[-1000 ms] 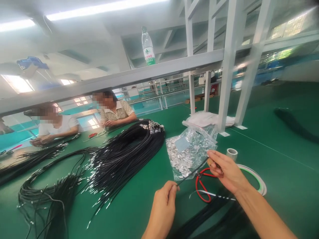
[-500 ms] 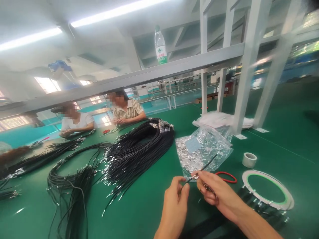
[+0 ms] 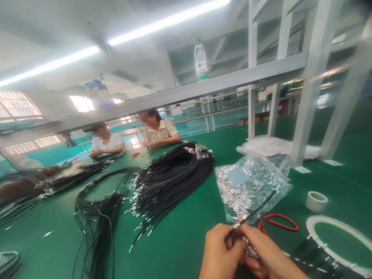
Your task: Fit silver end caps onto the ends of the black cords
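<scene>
Both hands, left (image 3: 222, 252) and right (image 3: 269, 257), are pinched together on the near, metal-tipped end of a black cord (image 3: 255, 209), which slants up and right over the bag of clips (image 3: 250, 186), its far end seemingly free.

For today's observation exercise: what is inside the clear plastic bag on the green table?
The bag holds many small silvery metal pieces and a pale slip; what lies beneath them is hidden.

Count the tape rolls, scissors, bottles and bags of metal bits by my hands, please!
Tape rolls: 2, small, big
Red scissors: 1
Bottles: 1
Bags of metal bits: 1
Total: 5
</scene>
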`<state>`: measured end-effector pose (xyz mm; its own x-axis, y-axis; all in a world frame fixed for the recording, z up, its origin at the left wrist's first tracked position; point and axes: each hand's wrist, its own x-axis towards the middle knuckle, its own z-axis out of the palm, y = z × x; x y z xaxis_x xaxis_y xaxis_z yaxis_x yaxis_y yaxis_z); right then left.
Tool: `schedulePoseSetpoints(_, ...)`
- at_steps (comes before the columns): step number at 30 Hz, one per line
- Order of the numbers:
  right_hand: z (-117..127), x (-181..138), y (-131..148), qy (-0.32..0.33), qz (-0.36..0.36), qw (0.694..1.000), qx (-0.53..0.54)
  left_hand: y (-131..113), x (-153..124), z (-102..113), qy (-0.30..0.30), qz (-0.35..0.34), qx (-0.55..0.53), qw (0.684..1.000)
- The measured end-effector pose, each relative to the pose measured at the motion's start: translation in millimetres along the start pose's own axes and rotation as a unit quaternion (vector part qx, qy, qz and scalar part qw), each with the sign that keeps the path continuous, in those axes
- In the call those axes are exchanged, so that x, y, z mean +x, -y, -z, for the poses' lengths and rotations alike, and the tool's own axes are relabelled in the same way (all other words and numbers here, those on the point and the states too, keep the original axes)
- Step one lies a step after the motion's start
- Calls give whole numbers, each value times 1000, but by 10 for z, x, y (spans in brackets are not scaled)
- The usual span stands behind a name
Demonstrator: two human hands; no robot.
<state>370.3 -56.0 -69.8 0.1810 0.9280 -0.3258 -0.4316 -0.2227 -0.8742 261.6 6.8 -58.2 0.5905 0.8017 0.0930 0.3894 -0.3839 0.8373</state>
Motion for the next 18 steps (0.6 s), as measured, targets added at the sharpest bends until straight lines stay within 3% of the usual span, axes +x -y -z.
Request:
schedulePoseSetpoints(6,61,150,-142,24,-13,999,-33,81,29,-32,-12,28,14,999)
schedulePoseSetpoints(14,106,199,-151,105,50,992,-54,50,37,-6,-37,51,-27,998)
schedulePoseSetpoints(18,138,204,-100,78,61,993,-72,44,31,32,-14,35,-86,996)
